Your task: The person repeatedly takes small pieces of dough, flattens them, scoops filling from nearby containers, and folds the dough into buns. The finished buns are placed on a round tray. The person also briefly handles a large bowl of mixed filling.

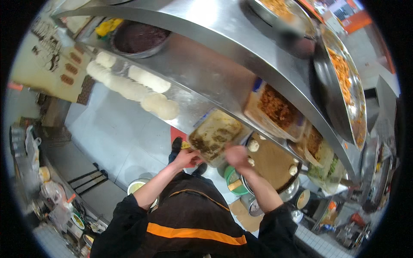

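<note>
A clear plastic tub (pixel 215 135) with a greenish-brown filling stands at the edge of a steel counter in front of me. My left hand (pixel 188 158) is at the tub's near left corner, fingers curled. Whether it holds anything is hidden by the fingers. Motion blurs my right hand (pixel 238 157), at the tub's right side; I cannot make out anything in its grasp. Right of it, a wide round pan (pixel 274 164) carries several small white dough buns (pixel 253 145). To the left on the counter lie a row of overlapping flat dough rounds (pixel 129 87) and a dough roll (pixel 149 79).
A steel shelf (pixel 206 22) overhangs the counter, with large bowls of orange shredded food (pixel 340 74) on top. Beneath it are a basin of dark filling (pixel 138 37) and a tub of reddish-brown filling (pixel 277 104). Below stand a green bucket (pixel 234 180) and a white bucket (pixel 138 185).
</note>
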### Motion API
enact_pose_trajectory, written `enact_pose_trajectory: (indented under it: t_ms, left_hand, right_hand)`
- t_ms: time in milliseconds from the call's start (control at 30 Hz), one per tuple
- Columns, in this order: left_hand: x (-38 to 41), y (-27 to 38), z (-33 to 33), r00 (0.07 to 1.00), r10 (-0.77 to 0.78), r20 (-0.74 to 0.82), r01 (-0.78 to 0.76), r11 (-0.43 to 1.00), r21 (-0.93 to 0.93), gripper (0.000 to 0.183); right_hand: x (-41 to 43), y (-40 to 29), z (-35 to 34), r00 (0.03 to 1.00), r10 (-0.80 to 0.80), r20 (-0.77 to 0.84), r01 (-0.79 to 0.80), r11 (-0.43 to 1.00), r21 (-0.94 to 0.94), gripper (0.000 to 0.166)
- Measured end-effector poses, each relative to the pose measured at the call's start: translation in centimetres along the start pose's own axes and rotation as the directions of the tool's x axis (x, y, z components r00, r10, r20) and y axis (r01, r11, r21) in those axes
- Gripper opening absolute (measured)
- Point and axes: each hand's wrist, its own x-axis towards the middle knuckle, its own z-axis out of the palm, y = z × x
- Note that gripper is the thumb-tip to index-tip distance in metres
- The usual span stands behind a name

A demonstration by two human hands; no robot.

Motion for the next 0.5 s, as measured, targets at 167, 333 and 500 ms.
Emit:
enact_pose_trajectory:
  t_ms: [167,333,500]
  left_hand:
    - [1.8,0.0,0.9,1.0,-0.01,0.006,0.01,1.0,0.016,0.029]
    - [2.9,0.4,-0.9,0.999,0.041,0.006,-0.041,0.999,0.007,0.027]
    - [3.4,10.2,-13.3,0.933,0.328,-0.145,-0.165,0.751,0.64,0.033]
  right_hand:
    - [0.1,-3.2,-0.6,0.998,0.023,0.062,-0.013,0.986,-0.163,0.024]
    - [2.2,-1.6,-2.7,0.987,0.082,-0.135,-0.118,0.95,-0.288,0.021]
    - [2.1,-4.3,0.8,0.998,0.069,0.006,-0.066,0.978,-0.196,0.023]
